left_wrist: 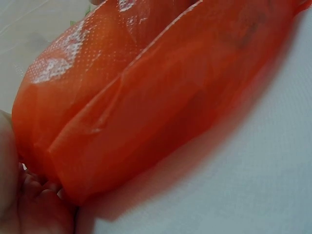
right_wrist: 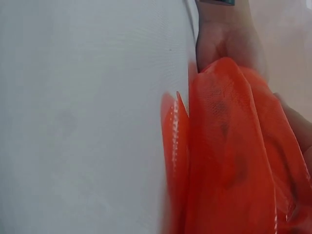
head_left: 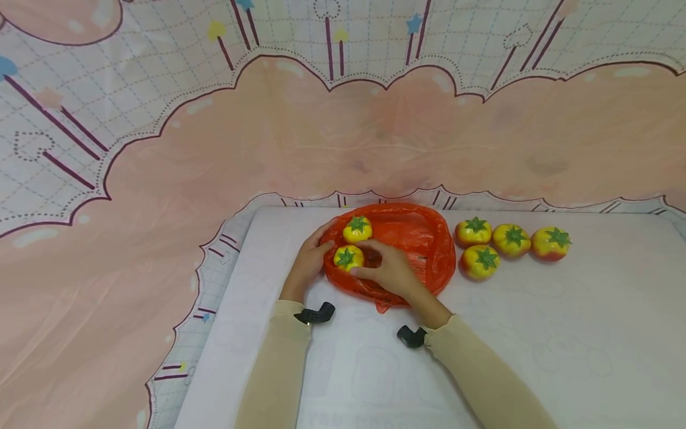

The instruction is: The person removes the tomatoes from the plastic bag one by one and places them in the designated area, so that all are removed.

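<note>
A red plastic bag (head_left: 399,210) lies with its mouth spread wide on the white table. At its left rim my left hand (head_left: 309,262) grips the plastic, thumb on the inner side. My right hand (head_left: 393,271) reaches over the bag and pinches a yellow-and-red toy tomato (head_left: 348,257) between thumb and fingers, inside the left part of the bag. Just behind it sits a second toy tomato (head_left: 357,229) with a green star-shaped top. In the left wrist view, the bag's side (left_wrist: 161,112) fills most of the picture; the right wrist view shows its outer folds (right_wrist: 224,146).
To the right of the bag, several more toy tomatoes (head_left: 513,241) rest close together on the table (head_left: 589,333). A patterned pink and white cloth (head_left: 375,137) hangs behind the table. Each wrist carries a small black device (head_left: 316,313).
</note>
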The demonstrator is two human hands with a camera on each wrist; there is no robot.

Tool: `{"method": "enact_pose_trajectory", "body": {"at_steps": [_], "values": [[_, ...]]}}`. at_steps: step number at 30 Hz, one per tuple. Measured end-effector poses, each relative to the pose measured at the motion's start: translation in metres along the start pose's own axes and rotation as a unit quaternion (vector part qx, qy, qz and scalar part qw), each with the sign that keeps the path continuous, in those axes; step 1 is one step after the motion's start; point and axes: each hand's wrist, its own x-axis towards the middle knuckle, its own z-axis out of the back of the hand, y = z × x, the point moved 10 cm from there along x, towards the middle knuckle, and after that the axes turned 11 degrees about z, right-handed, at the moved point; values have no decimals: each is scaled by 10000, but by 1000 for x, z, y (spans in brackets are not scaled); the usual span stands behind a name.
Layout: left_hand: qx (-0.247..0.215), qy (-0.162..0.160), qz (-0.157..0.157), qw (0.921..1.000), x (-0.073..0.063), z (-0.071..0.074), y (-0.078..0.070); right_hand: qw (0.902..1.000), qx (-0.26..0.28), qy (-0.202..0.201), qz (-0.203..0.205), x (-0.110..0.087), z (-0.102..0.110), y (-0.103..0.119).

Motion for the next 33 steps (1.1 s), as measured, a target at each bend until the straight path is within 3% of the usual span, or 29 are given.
{"method": "enact_pose_trajectory", "body": {"at_steps": [15,33], "values": [[83,-38,-13,10000,-1,0,-1,9998,-109,131,-108,-1,-4,0],[108,-98,83,9999,1,1,1,9999,-69,110,75,0,-2,3]]}}
